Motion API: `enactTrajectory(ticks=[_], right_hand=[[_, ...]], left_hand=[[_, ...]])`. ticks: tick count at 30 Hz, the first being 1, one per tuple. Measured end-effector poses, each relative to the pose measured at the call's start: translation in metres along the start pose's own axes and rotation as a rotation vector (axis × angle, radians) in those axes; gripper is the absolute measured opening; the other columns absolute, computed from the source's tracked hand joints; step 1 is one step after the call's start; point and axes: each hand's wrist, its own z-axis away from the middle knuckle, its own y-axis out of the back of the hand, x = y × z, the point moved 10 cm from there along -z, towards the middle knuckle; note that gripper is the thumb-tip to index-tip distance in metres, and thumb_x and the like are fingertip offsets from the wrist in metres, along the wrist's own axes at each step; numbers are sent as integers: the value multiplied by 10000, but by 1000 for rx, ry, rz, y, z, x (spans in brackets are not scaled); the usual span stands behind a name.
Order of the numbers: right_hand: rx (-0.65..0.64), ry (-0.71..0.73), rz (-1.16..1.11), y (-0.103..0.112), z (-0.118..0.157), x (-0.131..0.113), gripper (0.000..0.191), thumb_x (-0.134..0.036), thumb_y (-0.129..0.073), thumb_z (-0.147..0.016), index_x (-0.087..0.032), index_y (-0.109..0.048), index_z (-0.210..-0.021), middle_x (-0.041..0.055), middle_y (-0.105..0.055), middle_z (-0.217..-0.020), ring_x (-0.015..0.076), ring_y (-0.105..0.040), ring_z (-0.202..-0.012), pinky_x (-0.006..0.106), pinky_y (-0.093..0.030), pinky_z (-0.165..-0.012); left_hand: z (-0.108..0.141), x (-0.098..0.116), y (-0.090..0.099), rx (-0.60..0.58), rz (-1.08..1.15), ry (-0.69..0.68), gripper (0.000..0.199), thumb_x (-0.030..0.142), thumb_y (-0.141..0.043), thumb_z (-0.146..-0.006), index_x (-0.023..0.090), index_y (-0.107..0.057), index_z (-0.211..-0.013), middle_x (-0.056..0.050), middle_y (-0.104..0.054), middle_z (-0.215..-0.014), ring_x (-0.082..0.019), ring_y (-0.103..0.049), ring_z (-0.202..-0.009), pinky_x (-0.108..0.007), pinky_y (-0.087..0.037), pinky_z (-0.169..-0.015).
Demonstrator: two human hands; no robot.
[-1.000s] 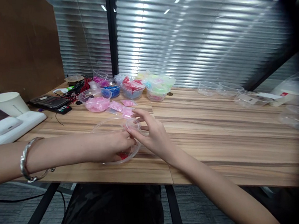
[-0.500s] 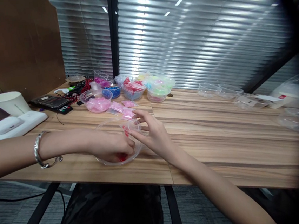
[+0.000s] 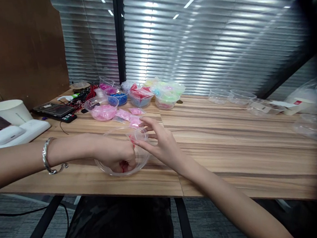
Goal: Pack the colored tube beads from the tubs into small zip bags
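A large clear bowl (image 3: 116,174) stands near the table's front edge. Inside it, my left hand (image 3: 117,153) has its fingers curled down around some red material (image 3: 123,166), mostly hidden by the fingers. At the bowl's right rim, my right hand (image 3: 161,143) holds a small clear cup (image 3: 141,135) between the thumb and curved fingers. Something red (image 3: 131,139) shows beside this cup. Just behind the bowl lie small pink packets (image 3: 135,121). My left wrist wears a silver bracelet (image 3: 45,156).
Behind are a bowl of pink packets (image 3: 103,112), a blue-filled bowl (image 3: 118,97), a red-filled bowl (image 3: 141,94) and a pastel-filled bowl (image 3: 168,93). A paper cup (image 3: 13,112) and white device (image 3: 22,133) sit left. Clear containers (image 3: 242,96) stand right.
My left hand has moved a little to the left inside the bowl, its fingers now more curled under. The right hand has hardly moved.
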Motion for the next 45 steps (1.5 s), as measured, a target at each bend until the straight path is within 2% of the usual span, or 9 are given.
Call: enactTrajectory(ticks=[7,11,14,17,20,23,28,35,45], right_hand=[[38,27,-35,2,1,-2,634,-339,-674,-854,-254,-348,-1390,102,-536,-1295,222,-576,-1108,413,-490,-964],[38,19,-36,3,0,-2,652,-350,-689,-840,-271,-342,-1386,97,-548,-1281,230,-587,-1106,421,-484,-961],[35,27,-45,3,0,-2,696,-363,-712,-818,-273,-329,-1393,98,-556,-1268,229,-597,-1097,415,-487,-952],[35,28,-43,3,-1,-2,719,-377,-728,-800,-277,-329,-1390,94,-578,-1231,232,-604,-1094,416,-487,-948],[27,26,-26,3,-1,-1,763,-405,-744,-777,-277,-314,-1394,87,-617,-1162,246,-614,-1085,446,-470,-966],[4,15,-21,1,-2,0,790,-412,-744,-775,-265,-294,-1407,95,-613,-1185,250,-617,-1083,454,-460,-980],[-2,20,-34,1,-3,-2,772,-400,-739,-783,-265,-304,-1406,110,-509,-1352,255,-589,-1143,432,-471,-981],[-8,10,-44,0,-4,-3,727,-376,-724,-805,-271,-316,-1397,94,-500,-1366,257,-580,-1162,442,-460,-1003],[-26,26,-55,-1,-4,-5,693,-352,-706,-826,-269,-313,-1391,88,-476,-1384,238,-578,-1166,421,-455,-1017]], left_hand=[[3,-3,4,43,29,50,235,-50,-523,-622,175,-588,-638,29,-592,-626,-101,-476,-545,-208,-359,-504],[12,-7,18,86,58,112,218,-12,-555,-694,179,-655,-729,20,-660,-698,-99,-550,-601,-178,-399,-536],[24,-12,37,133,122,130,214,3,-582,-703,180,-680,-772,22,-680,-723,-88,-594,-617,-150,-425,-549],[38,-18,63,257,170,138,191,38,-605,-726,182,-694,-814,15,-700,-768,-87,-632,-652,-140,-450,-575],[49,-22,93,466,178,156,93,146,-651,-769,172,-695,-846,3,-708,-789,-99,-649,-691,-157,-476,-610],[51,-20,110,617,138,166,78,201,-670,-783,159,-691,-845,-5,-708,-824,-105,-653,-735,-171,-491,-645],[33,-14,108,585,118,141,93,197,-643,-805,154,-690,-874,-15,-705,-844,-113,-658,-776,-179,-492,-669],[28,-16,106,577,37,165,105,198,-631,-818,158,-691,-894,-18,-700,-842,-114,-640,-771,-184,-462,-659],[28,-12,104,543,14,139,186,261,-579,-880,174,-710,-979,-44,-706,-969,-127,-639,-822,-210,-476,-722]])
